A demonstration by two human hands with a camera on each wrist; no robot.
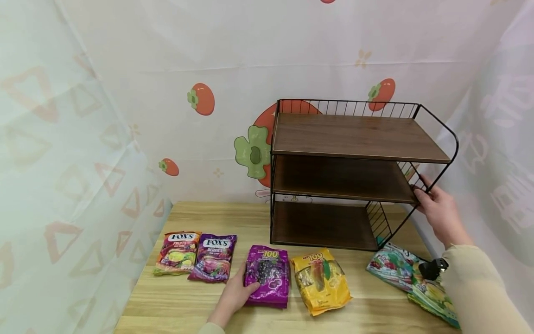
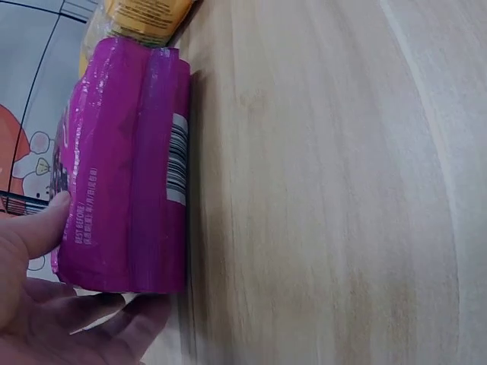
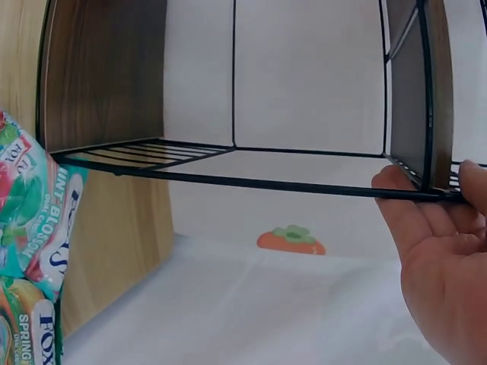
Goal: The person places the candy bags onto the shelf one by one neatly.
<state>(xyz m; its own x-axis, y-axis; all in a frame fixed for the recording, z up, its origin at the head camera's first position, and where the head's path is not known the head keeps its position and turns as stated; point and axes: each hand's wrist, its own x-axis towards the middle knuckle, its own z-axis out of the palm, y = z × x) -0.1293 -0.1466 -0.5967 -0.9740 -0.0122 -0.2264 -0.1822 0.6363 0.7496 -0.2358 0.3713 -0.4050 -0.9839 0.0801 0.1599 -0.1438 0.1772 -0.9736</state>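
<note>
A purple candy bag [image 1: 268, 280] marked "100" lies face up on the table. My left hand [image 1: 238, 291] holds its left side, thumb on the front; in the left wrist view the fingers [image 2: 137, 327] curl by the end of the bag. To the right rises a three-tier rack [image 1: 359, 134] with brown boards and black wire. My right hand [image 1: 442, 213] grips the rack's right side frame at the middle board, fingers and thumb round the wire and board edge in the right wrist view. All three boards are bare.
A yellow candy bag [image 1: 322, 280] lies right of the purple one. Left are an orange Fox's fruits bag [image 1: 178, 255] and a purple Fox's berries bag [image 1: 214, 257]. Green Fox's bags [image 1: 394, 265] lie by the rack's right front, partly behind the right sleeve [image 1: 479, 283]. Printed cloth hangs behind.
</note>
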